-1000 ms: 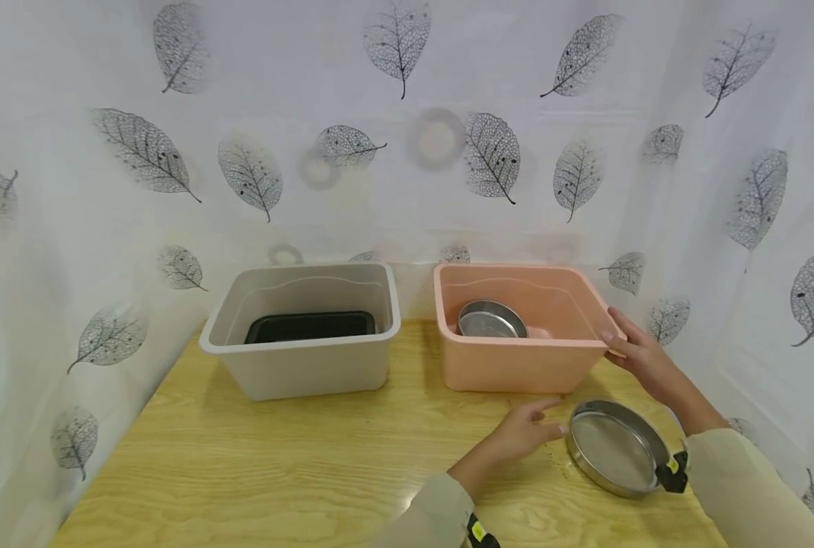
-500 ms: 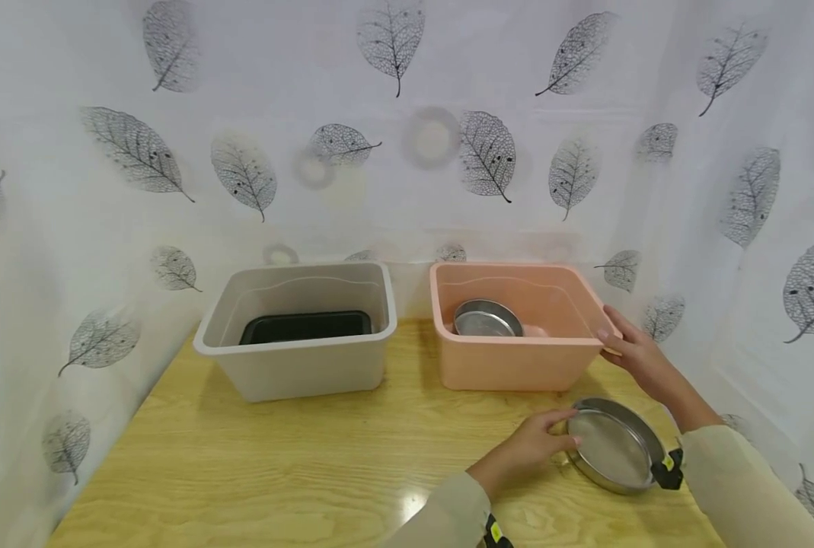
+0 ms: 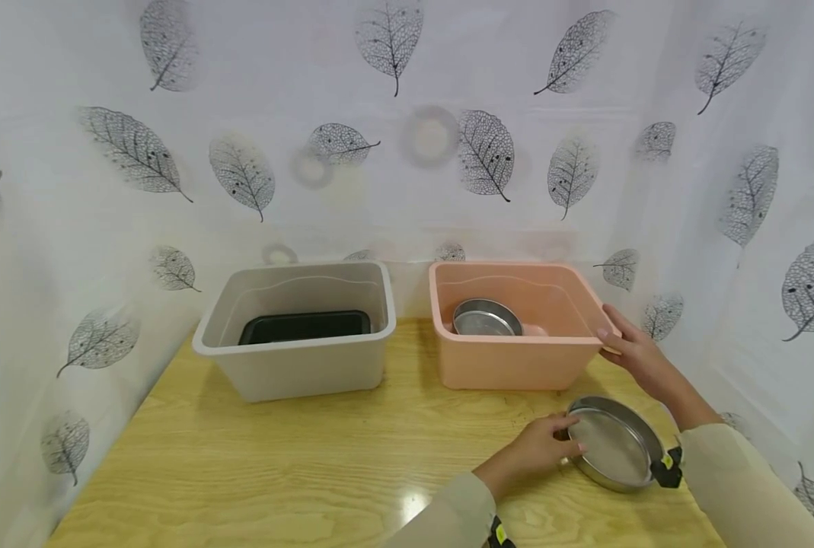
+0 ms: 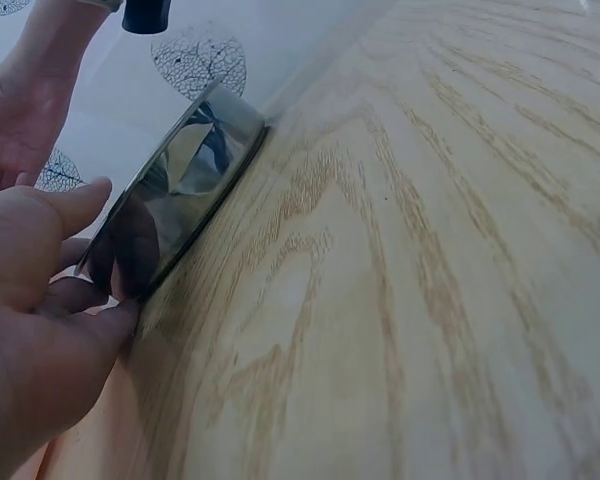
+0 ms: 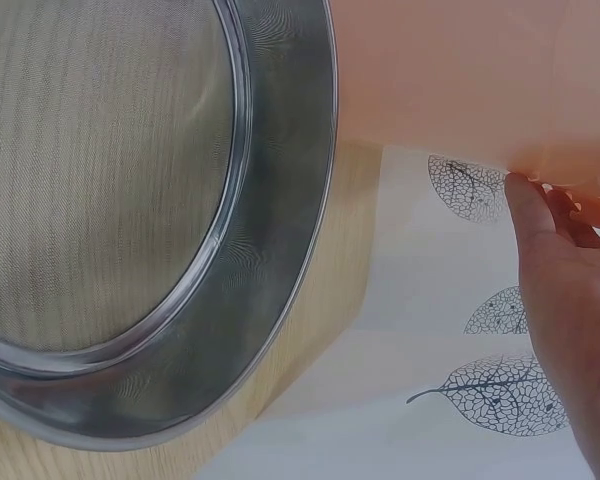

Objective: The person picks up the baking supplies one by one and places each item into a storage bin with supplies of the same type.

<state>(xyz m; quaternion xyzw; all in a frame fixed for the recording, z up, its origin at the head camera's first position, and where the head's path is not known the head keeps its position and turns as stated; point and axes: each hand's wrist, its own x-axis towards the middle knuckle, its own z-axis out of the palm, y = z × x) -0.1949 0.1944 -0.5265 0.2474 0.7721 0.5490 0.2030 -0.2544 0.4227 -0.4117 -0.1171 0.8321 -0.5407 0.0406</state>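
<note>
A round metal sieve (image 3: 612, 445) with fine mesh lies on the table at the front right. My left hand (image 3: 533, 449) grips its left edge, with fingertips over the rim in the head view. In the left wrist view my fingers (image 4: 80, 300) curl against the shiny side wall and the thumb stands at the rim. My right hand (image 3: 643, 365) holds the right front corner of the pink bin (image 3: 509, 365) by its rim. A second round metal piece (image 3: 486, 318) rests inside this bin, its lower part hidden by the front wall.
A light grey bin (image 3: 304, 369) stands to the left, with a dark rectangular tray (image 3: 311, 326) in it. The wooden table (image 3: 276, 464) backs onto a leaf-patterned curtain (image 3: 352, 68).
My left hand has moved right to the sieve and taken hold of its left edge. The right hand stays at the pink bin's corner. The head view has shifted slightly.
</note>
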